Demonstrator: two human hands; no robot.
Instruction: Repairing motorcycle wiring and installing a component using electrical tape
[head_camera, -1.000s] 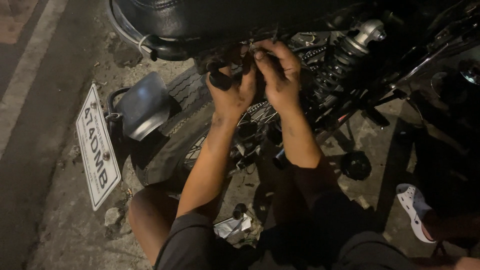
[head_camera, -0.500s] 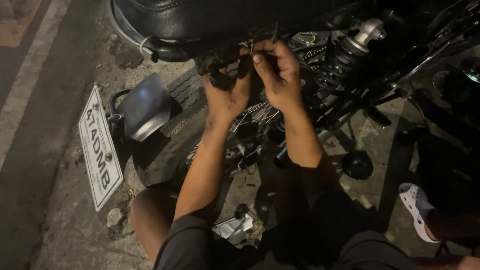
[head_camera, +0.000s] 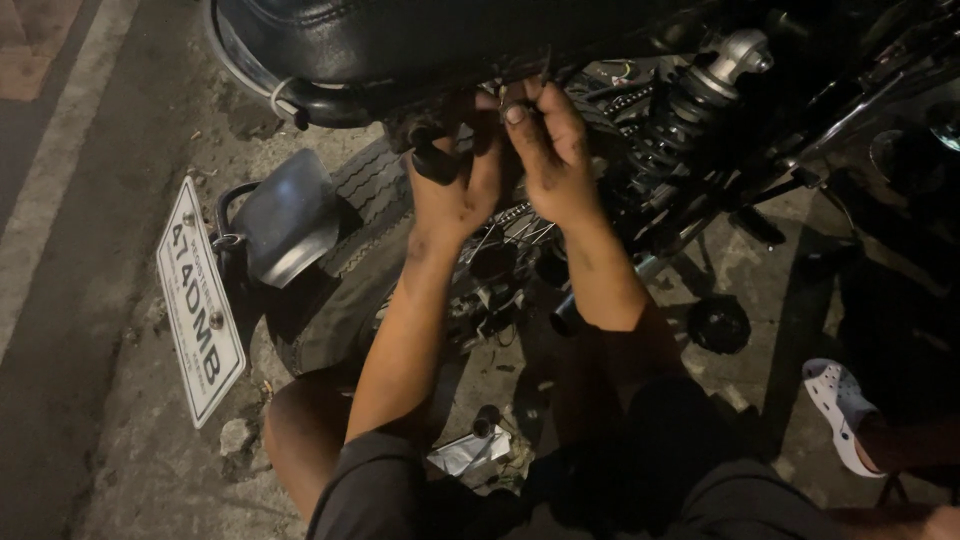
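my left hand (head_camera: 452, 185) curls around a small black part (head_camera: 436, 163) beneath the motorcycle seat (head_camera: 400, 40); my right hand (head_camera: 548, 150) pinches thin wires (head_camera: 520, 85) beside it. i'd say brace steady, tug gently, clear of the shock absorber (head_camera: 700, 90).

- The seat (head_camera: 400, 40) lies at the top, above the rear wheel (head_camera: 370, 200).
- The left hand (head_camera: 455, 185) and right hand (head_camera: 550, 150) are side by side just under the seat, over the wheel.
- The shock absorber (head_camera: 700, 85) stands right of the right hand.
- The plate (head_camera: 198, 300) hangs left of the wheel, beyond the mudguard (head_camera: 285, 220).
- A shoe (head_camera: 840, 410) lies on the ground far right.
- A scrap of paper (head_camera: 468, 450) lies on the ground between the person's knees.
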